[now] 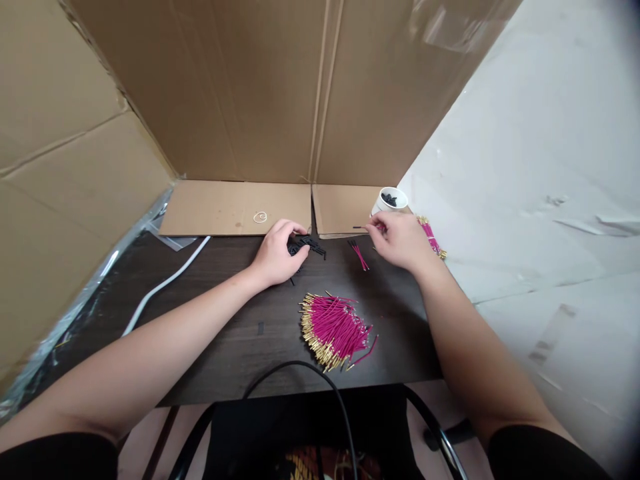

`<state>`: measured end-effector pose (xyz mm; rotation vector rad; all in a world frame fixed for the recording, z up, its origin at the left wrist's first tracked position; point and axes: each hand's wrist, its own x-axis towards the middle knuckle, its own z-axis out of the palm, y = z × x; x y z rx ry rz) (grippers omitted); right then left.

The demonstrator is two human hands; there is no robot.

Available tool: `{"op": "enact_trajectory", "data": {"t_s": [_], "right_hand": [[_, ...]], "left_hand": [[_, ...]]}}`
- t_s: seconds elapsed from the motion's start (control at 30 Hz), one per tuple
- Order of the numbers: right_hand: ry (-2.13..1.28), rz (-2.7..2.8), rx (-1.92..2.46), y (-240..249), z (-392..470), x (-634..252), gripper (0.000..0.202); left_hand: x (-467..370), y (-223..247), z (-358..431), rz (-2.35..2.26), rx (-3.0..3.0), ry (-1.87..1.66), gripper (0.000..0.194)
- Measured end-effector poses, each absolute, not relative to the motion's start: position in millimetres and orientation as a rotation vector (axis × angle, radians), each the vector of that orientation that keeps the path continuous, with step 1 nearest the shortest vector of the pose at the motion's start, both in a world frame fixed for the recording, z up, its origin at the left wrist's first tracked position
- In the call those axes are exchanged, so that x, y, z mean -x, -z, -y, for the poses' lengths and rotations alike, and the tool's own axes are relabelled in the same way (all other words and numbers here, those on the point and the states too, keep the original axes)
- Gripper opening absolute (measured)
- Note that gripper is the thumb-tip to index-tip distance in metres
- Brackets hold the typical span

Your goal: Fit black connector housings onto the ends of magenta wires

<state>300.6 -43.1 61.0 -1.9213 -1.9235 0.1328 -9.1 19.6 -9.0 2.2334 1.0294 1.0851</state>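
Observation:
My left hand (281, 253) rests on the dark table at a small heap of black tubes (314, 245), its thumb and fingers apart around the heap's left part. My right hand (400, 240) is closed in a pinch on a thin wire with a black end (358, 227), most of it hidden by the fingers. Just left of that hand lie a few pink wires with black ends (359, 256). Nearer the front is a large fanned pile of pink wires with gold tips (335, 330).
A white cup (390, 200) holding black pieces stands behind my right hand. Another pink wire bundle (432, 238) lies right of it. Cardboard sheets (225, 207) line the back, with a rubber band (260, 217) on one. A white cable (165, 285) runs along the left.

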Motion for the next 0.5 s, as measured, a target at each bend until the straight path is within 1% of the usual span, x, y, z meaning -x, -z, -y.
{"op": "enact_trajectory", "data": {"t_s": [0.2, 0.33, 0.5], "right_hand": [[0.009, 1.949, 2.135, -63.0, 45.6, -296.7, 0.039], [0.001, 2.032, 2.312, -59.8, 43.4, -294.7, 0.042], [-0.052, 2.069, 2.387, -58.3, 42.3, -294.9, 0.040]], "left_hand": [[8.7, 7.1, -18.7, -1.064, -2.216, -1.049, 0.024], [8.5, 7.1, -18.8, -1.053, -2.217, -1.048, 0.023], [9.0, 7.0, -18.8, -1.055, -2.217, -1.032, 0.021]]}}
